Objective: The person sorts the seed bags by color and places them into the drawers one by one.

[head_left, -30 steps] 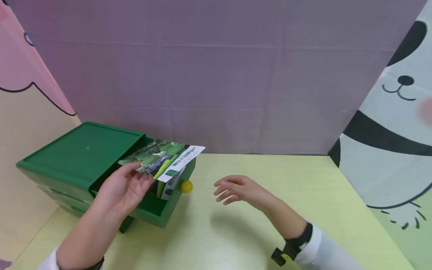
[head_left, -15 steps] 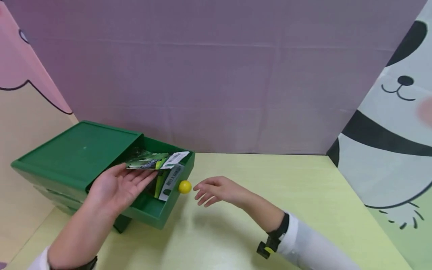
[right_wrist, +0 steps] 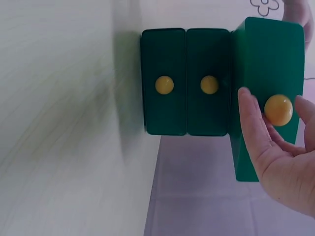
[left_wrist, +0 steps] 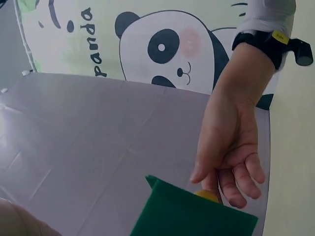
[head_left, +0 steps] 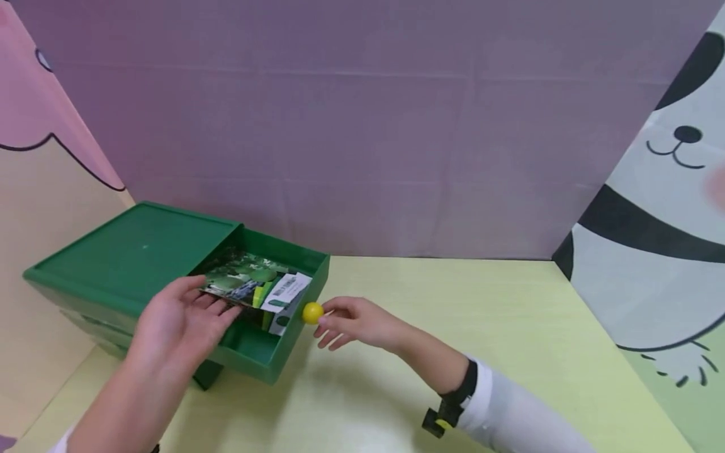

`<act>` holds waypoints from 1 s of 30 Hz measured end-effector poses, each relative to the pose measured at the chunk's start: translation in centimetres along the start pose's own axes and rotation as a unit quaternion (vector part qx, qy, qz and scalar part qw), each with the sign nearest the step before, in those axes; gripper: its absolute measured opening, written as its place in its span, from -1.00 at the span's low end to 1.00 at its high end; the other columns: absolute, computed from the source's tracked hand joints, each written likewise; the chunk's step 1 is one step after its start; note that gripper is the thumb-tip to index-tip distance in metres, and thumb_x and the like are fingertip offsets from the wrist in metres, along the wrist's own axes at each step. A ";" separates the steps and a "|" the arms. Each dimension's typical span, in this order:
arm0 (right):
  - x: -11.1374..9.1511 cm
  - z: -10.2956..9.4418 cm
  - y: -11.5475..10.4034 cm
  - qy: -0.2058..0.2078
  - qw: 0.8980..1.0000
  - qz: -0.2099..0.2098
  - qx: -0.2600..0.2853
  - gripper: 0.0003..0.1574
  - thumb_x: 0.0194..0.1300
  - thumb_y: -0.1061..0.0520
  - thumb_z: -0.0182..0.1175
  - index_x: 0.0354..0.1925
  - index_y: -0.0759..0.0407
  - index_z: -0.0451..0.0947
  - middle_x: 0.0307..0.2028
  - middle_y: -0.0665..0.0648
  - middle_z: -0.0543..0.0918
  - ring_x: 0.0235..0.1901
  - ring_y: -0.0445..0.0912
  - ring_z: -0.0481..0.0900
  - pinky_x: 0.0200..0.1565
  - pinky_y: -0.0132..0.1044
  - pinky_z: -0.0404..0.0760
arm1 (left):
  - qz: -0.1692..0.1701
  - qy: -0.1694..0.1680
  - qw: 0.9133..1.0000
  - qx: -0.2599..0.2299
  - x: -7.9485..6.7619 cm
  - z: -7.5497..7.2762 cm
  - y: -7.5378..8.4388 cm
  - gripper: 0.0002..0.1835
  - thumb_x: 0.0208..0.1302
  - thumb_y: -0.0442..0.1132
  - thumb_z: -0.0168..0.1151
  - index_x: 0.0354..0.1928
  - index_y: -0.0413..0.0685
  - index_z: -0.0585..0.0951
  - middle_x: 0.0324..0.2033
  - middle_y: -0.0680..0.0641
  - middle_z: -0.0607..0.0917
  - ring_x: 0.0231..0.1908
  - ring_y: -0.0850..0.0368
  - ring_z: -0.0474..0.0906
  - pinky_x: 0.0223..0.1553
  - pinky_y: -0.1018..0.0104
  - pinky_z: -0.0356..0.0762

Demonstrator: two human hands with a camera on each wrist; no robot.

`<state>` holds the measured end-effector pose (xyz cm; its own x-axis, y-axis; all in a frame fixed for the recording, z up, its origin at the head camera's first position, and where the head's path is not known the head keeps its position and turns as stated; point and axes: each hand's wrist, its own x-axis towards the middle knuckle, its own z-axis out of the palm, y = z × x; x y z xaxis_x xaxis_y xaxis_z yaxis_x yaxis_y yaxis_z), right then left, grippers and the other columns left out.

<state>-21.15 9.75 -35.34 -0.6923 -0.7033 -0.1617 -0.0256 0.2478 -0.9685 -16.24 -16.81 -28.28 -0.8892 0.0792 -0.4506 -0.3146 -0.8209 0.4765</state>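
Observation:
The top drawer [head_left: 308, 277] of a green drawer cabinet [head_left: 136, 251] stands pulled out. A flat printed packet [head_left: 243, 280], with green round fruit pictured and a white barcoded end, lies in it over another packet [head_left: 280, 321]. My left hand [head_left: 181, 318] is at the drawer's near side, palm up, its straight fingers by the packet's near edge. My right hand [head_left: 359, 324] is at the drawer's round yellow knob [head_left: 313, 313]. In the right wrist view its thumb and fingers stand on either side of the knob [right_wrist: 278, 110], and gaps show between them.
Two more drawers [right_wrist: 164, 113] sit shut below, each with a yellow knob. The cabinet stands on a pale yellow table [head_left: 481, 327]. Behind it hangs a purple-grey cloth [head_left: 362, 157], and a panda-printed panel [head_left: 651, 270] is at the right.
The packet has gone from raised in my left hand to lying in the drawer. My left hand has drawn back slightly. The right hand has moved left to the yellow knob.

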 end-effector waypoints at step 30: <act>0.2 0.4 -0.3 0.027 0.999 0.010 -0.013 -0.60 0.44 0.05 0.09 0.08 0.30 0.49 -0.06 0.31 0.67 -0.15 -0.01 0.72 -0.09 -0.20 0.71 | 0.401 0.020 0.362 0.841 0.7 -1.7 11.2 -0.19 0.49 0.17 -0.18 0.54 0.07 -0.29 0.45 -0.29 -0.54 0.37 -0.39 -0.76 0.20 -0.53 -0.66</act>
<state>-21.01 9.25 -35.15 -0.7309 -0.6609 -0.1705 -0.0286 0.2792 -0.9598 -19.81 -26.91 -24.50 -0.9237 0.1610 0.3477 0.2524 0.9384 0.2360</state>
